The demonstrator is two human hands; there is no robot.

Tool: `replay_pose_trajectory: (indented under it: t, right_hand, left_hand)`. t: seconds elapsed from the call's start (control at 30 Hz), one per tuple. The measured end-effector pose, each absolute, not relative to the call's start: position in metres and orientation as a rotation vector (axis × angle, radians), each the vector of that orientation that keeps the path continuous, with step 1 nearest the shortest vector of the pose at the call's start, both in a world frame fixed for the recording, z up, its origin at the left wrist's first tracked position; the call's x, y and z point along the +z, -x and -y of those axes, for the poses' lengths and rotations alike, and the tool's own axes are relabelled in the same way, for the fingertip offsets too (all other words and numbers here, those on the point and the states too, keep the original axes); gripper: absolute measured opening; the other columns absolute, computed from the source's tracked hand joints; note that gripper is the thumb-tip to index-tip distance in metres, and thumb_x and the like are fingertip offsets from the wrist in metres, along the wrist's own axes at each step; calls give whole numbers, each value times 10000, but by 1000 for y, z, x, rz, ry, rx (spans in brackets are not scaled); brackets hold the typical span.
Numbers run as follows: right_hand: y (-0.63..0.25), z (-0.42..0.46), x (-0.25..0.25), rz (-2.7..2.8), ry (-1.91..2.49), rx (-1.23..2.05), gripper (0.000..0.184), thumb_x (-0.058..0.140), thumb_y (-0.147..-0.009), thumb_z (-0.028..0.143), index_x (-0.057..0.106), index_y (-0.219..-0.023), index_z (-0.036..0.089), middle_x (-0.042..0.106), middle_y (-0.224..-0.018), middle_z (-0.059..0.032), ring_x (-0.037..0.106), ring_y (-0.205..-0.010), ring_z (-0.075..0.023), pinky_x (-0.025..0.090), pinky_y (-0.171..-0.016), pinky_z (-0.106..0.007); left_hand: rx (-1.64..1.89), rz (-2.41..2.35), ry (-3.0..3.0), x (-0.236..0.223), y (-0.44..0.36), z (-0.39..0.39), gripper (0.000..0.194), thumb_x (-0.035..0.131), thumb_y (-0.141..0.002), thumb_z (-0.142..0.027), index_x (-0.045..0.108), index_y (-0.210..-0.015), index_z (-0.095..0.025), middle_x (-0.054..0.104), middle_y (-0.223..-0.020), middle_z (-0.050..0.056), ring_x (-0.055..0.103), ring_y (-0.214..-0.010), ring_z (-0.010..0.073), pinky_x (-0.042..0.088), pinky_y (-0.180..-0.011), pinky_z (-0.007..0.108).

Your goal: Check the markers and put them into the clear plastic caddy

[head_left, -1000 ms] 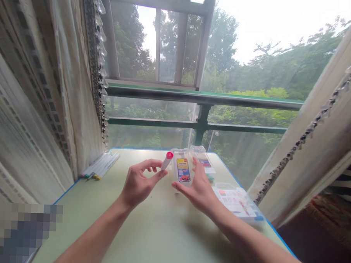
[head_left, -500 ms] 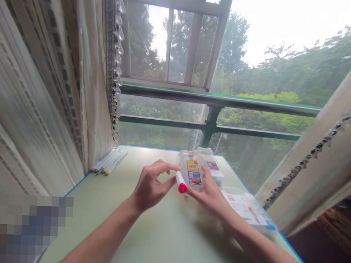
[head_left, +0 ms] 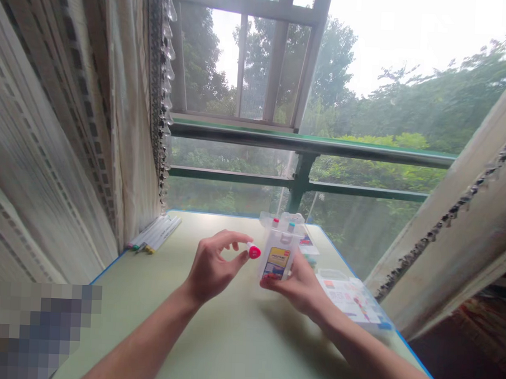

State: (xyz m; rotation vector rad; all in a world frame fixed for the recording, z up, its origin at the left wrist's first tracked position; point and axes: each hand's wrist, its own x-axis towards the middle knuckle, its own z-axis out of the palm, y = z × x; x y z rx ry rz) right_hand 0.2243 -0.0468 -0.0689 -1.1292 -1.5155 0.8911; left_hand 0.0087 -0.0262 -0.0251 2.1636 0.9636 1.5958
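Note:
Between the thumb and fingers of my left hand point(head_left: 214, 266) is a white marker point(head_left: 253, 250), its red end pointing toward me. My right hand point(head_left: 301, 281) grips a translucent plastic marker case point(head_left: 279, 246) with a yellow and blue label, the thumb across its lower front. At the top of the case show a red-ended marker point(head_left: 275, 222) and a teal-ended marker point(head_left: 291, 227). The marker in my left hand is close to the case's left side; whether they touch I cannot tell.
Several white markers point(head_left: 156, 233) lie at the table's far left corner. Another clear case point(head_left: 308, 242) stands behind the held one. A box with a printed white label point(head_left: 349, 299) lies by the right edge of the pale green table point(head_left: 229, 345). Curtains point(head_left: 125, 122) hang at both sides.
My right hand has tilted the case more upright, so the coloured marker ends at its top now show. The marker in my left hand has shifted slightly left and up.

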Motion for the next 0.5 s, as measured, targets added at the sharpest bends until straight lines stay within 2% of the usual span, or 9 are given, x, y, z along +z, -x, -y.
replay_pose_trajectory:
  t: [0.1, 0.23, 0.5]
  right_hand:
    - [-220, 50, -69, 1488, 1149, 1046, 574, 866, -662, 294, 596, -1162, 214, 749, -1133, -85, 705, -1040, -298, 595, -861, -455]
    - [-219, 52, -70, 1555, 1163, 1029, 580, 840, -657, 249, 585, -1177, 232, 737, -1215, -79, 704, -1084, -303, 550, -980, -497]
    - [-222, 57, -65, 1664, 1219, 1004, 532, 818, -654, 278, 619, -1139, 192, 765, -1103, -93, 699, -1008, -318, 542, -909, -488]
  left_hand:
    - [1636, -971, -2145, -24, -9, 26, 91, 786, -858, -254, 791, -933, -202, 798, -888, 33, 672, -743, 163, 529, -713, 290]
    - [1722, -997, -2125, -22, -8, 25, 63, 778, -858, -247, 775, -891, -193, 788, -847, 18, 638, -704, 148, 510, -694, 288]
    - [1826, -1068, -2116, -23, -6, 23, 57, 786, -840, -213, 779, -896, -200, 778, -820, -3, 576, -654, 123, 492, -654, 267]
